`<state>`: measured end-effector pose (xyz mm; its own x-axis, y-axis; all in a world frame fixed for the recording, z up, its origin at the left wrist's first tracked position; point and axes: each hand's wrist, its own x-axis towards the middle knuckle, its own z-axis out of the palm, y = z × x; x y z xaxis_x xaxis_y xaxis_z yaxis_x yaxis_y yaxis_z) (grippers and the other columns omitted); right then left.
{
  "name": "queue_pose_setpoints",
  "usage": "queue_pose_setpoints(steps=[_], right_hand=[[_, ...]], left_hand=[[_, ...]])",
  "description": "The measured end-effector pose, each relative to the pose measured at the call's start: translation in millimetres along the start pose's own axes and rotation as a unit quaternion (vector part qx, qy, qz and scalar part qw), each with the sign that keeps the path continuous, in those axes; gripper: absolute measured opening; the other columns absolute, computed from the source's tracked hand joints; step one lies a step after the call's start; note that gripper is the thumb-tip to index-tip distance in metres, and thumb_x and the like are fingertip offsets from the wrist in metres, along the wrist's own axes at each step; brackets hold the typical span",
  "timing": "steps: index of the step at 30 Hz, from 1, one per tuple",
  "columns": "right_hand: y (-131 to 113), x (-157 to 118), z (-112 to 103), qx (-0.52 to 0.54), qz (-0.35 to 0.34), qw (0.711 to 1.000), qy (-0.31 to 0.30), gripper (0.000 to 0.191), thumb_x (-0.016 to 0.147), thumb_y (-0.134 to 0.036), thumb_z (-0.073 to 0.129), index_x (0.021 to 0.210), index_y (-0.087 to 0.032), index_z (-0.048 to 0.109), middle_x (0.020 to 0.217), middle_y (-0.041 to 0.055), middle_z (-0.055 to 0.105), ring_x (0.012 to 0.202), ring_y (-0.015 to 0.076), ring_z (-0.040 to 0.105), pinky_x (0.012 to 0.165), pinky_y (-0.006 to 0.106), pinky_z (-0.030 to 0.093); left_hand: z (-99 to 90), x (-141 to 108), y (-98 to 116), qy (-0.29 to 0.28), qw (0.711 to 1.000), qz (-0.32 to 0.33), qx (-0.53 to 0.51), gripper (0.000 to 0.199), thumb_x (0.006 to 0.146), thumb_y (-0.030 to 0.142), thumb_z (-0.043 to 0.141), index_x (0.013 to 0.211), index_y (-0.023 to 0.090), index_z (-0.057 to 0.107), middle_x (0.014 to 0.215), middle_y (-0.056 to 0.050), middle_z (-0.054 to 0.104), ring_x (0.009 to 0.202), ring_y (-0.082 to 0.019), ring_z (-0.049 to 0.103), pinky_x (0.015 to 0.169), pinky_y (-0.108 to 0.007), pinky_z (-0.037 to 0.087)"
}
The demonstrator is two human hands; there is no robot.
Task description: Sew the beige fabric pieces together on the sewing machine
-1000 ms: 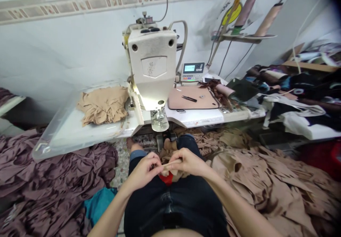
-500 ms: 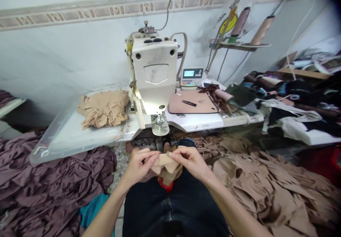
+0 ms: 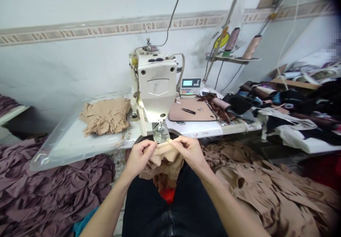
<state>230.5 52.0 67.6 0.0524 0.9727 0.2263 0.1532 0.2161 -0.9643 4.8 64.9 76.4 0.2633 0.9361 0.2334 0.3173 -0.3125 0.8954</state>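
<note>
A piece of beige fabric (image 3: 165,154) is stretched between my two hands, its lower part hanging in folds over my lap. My left hand (image 3: 141,157) pinches one end of its top edge between thumb and fingers. The other end is pinched the same way by my right hand (image 3: 188,151). That edge lies just in front of the metal needle plate (image 3: 160,134) of the white sewing machine (image 3: 157,84). The presser foot sits above the plate, and the fabric appears not to be under it.
Left of the machine lies a beige fabric pile (image 3: 106,116). Thread snips (image 3: 188,111) rest on a pink mat (image 3: 191,116) by the control panel (image 3: 190,86). Purple fabric (image 3: 58,194) heaps at left, brown fabric (image 3: 261,191) at right. Thread cones (image 3: 252,47) stand behind.
Both hands have moved forward and up with the beige fabric, bringing its edge close to the needle plate. The camera view has tilted slightly upward.
</note>
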Motion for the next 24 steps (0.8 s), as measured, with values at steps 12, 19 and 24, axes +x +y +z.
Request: queue_pose_setpoints(steps=[12,19,24], right_hand=[[11.5,28.2,2.0,0.101,0.040,0.993,0.045,0.039,0.080,-0.050,0.082,0.063,-0.017,0.069,0.061,-0.0001,0.061,0.063,0.0166,0.051,0.063,0.030,0.041],[18.7,45.6,0.5,0.081,0.022,0.993,0.077,0.040,0.078,-0.054,0.080,0.063,-0.019,0.069,0.061,0.0003,0.060,0.064,0.0176,0.051,0.062,0.030,0.040],[25.0,47.0,0.0,0.084,0.028,0.994,0.071,0.043,0.079,-0.058,0.080,0.065,-0.018,0.071,0.063,0.0006,0.063,0.066,0.0183,0.054,0.064,0.030,0.042]], left_hand=[[7.5,30.1,7.5,0.116,0.984,-0.087,-0.102,0.038,0.080,0.050,0.081,0.090,0.019,0.061,0.061,0.007,0.050,0.054,-0.012,0.047,0.054,-0.022,0.036],[12.1,50.6,-2.2,0.134,0.985,-0.050,-0.100,0.035,0.083,0.046,0.080,0.096,0.020,0.061,0.059,0.009,0.048,0.053,-0.012,0.048,0.058,-0.023,0.040],[16.7,55.8,-3.4,0.126,0.980,-0.063,-0.138,0.041,0.081,0.051,0.084,0.096,0.021,0.061,0.058,0.009,0.051,0.051,-0.013,0.051,0.055,-0.023,0.040]])
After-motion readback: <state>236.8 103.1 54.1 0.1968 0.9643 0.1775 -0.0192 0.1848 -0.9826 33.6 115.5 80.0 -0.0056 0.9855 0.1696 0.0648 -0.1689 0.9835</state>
